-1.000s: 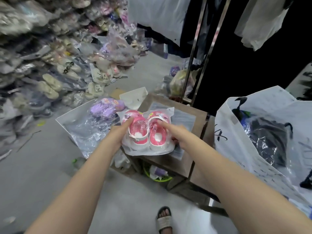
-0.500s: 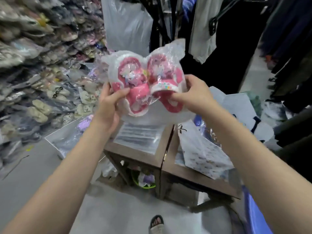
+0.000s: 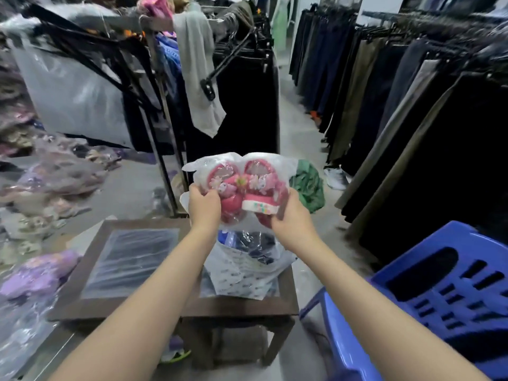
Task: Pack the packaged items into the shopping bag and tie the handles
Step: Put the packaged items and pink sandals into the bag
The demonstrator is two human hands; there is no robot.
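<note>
A clear plastic pack of pink children's shoes [image 3: 248, 185] hangs in the air, held from both sides. My left hand [image 3: 204, 206] grips its left edge and my right hand [image 3: 291, 215] grips its right edge. Directly below the pack stands the white patterned shopping bag [image 3: 242, 273], its mouth open, with dark plastic-wrapped items inside. The bag rests on the right part of a low brown wooden table [image 3: 90, 259].
A flat clear-wrapped pack [image 3: 132, 259] lies on the table's left half. Purple packaged shoes [image 3: 38, 276] lie at the left. A blue plastic chair [image 3: 439, 292] stands at the right. Clothing racks [image 3: 242, 78] stand behind, and a green cloth [image 3: 309, 185] lies on the floor.
Both hands carried the pink shoe pack to the right, from above the table's left side to over the open shopping bag. The view swung right with them.
</note>
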